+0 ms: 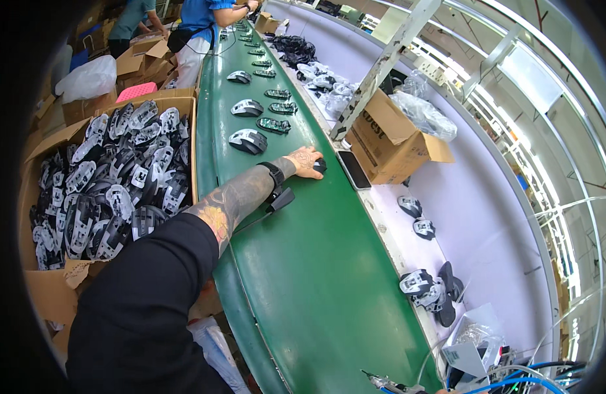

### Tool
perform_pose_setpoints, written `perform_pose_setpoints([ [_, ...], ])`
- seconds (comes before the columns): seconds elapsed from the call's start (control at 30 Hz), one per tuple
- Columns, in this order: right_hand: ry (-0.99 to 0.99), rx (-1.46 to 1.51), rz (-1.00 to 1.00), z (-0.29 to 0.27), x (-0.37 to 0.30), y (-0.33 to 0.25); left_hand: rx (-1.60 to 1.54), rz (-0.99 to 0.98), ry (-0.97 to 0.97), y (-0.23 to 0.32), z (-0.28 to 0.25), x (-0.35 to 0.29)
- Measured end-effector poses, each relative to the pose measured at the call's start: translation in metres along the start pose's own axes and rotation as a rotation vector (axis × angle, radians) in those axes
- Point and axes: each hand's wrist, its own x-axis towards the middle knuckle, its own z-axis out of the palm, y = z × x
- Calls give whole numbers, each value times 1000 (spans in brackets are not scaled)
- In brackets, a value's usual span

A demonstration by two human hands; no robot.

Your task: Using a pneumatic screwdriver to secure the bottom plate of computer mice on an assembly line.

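Note:
My left hand [303,161] reaches far out over the green conveyor belt [316,276], palm down. Its fingers close over a small black mouse part [320,165] lying on the belt near the right edge. The forearm is tattooed and wears a black wrist strap [275,176] with a cord. Just beyond the hand lie a grey-black mouse shell [248,140] and a green circuit board [273,125]. My right hand is out of the picture; only a tool tip [384,382] shows at the bottom edge.
A big cardboard box [185,105] of several mouse shells stands left of the belt. More shells and boards run up the belt. A dark phone [353,169], an open carton [391,144] and loose mouse parts [424,285] lie on the white side table. Two people work at the far end.

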Motion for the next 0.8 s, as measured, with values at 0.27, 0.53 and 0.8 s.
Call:
perform_pose_setpoints([
  [0.27,-19,-33,-57,2,2,-4,49,2,65,10,6,-3],
  [0.53,99,-73,-109,-1,2,0,-955,85,-188,159,-6,-73],
  [0.8,20,127,-182,-31,0,-13,-2161,-289,-1029,288,27,-233],
])
